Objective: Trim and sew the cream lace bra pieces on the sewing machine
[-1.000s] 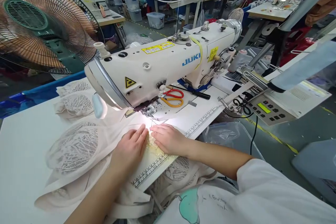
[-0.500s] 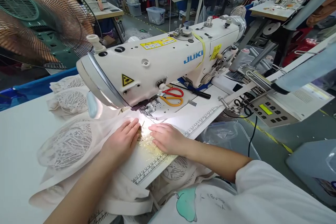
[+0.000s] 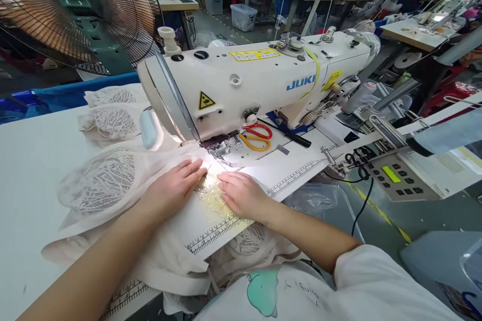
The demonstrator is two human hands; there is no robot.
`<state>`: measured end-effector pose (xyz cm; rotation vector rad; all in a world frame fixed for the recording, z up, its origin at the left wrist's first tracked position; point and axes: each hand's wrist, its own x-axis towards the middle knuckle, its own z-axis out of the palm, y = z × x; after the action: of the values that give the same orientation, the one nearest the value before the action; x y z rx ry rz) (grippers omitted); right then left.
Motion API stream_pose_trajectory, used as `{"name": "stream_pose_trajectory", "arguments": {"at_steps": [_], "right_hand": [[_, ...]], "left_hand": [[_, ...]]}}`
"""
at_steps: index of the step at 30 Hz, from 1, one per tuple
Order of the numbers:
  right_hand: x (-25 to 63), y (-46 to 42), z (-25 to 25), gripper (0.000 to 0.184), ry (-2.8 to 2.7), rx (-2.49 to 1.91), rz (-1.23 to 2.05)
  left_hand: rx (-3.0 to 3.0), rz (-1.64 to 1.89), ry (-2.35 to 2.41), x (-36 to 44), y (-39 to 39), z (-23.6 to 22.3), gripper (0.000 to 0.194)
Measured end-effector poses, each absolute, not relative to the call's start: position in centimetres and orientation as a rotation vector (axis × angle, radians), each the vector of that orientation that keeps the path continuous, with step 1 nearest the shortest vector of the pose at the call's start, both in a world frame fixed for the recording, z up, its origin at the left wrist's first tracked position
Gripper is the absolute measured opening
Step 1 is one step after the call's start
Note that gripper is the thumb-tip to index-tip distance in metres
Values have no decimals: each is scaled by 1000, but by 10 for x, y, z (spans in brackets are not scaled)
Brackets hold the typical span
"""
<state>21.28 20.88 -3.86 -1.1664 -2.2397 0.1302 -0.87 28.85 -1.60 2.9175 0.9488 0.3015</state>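
Note:
My left hand (image 3: 176, 186) lies flat on a beige bra (image 3: 161, 163) with lace cups, its fingers stretched toward the presser foot (image 3: 222, 150) of a white sewing machine (image 3: 248, 80). One edge of the bra runs up to the needle area. Opposite, my right hand (image 3: 243, 195) rests with fingers extended and thumb apart, beside a spread of pale yellow, translucent trimmings (image 3: 215, 201). Its fingertips and the left ones are a small gap apart. Whether the right fingertips touch fabric is unclear. Red-and-yellow-handled scissors (image 3: 258, 141) lie on the machine bed behind the hands.
More lace bras (image 3: 115, 121) lie at the left on the white table (image 3: 26, 175); another lace cup (image 3: 248, 241) hangs at the front edge. A black-handled tool (image 3: 299, 139) lies past the scissors. A control box (image 3: 404, 175) stands right, a large fan (image 3: 109, 5) back left.
The view has shifted, so the machine appears farther right and slightly lower. Both hands keep nearly the same places beside the needle area; the bra has hardly moved.

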Motion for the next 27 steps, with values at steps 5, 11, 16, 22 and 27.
{"name": "stream_pose_trajectory", "arguments": {"at_steps": [5,11,16,22,27], "right_hand": [[211,209,-39,22,-2237,-1175,137],[208,210,-38,22,-2249,-1205,154],[209,212,-36,21,-2265,-1220,172],[178,195,-22,25,-2298,-1044,205],[132,162,-14,50,-2649,-884,187]], "left_hand": [[2957,308,940,-12,295,-19,51],[2917,257,1039,-17,310,-25,52],[2890,245,1110,-18,325,-23,51],[2904,196,1216,-12,331,-10,44],[2937,86,1390,-14,293,10,43]]}}
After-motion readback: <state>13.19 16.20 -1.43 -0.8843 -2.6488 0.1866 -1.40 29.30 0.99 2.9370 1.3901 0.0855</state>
